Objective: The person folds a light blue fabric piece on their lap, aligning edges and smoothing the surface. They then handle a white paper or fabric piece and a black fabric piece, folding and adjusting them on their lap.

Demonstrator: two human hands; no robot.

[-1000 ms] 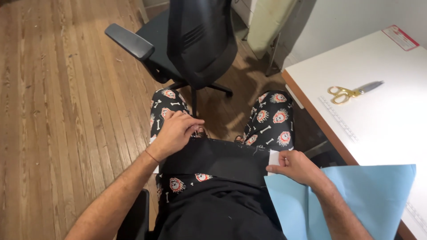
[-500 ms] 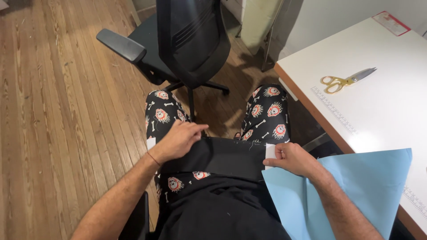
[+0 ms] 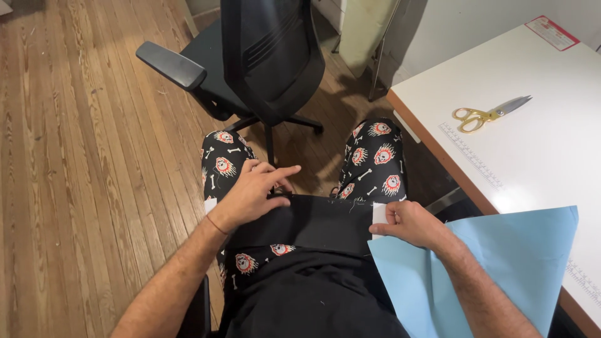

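Where planks run, white table point(image 3: 551, 156) — office chair point(image 3: 263, 56)

A strip of black cloth point(image 3: 310, 220) lies stretched flat across the person's lap, running from one thigh to the other over patterned trousers. Its far edge is straight, with a few loose threads showing near the right knee. The left hand point(image 3: 250, 195) rests palm down on the strip's left end, fingers spread and the forefinger pointing right along the far edge. The right hand point(image 3: 410, 224) pinches the right end, where a small white tag point(image 3: 379, 215) stands up against the cloth, held between thumb and fingers.
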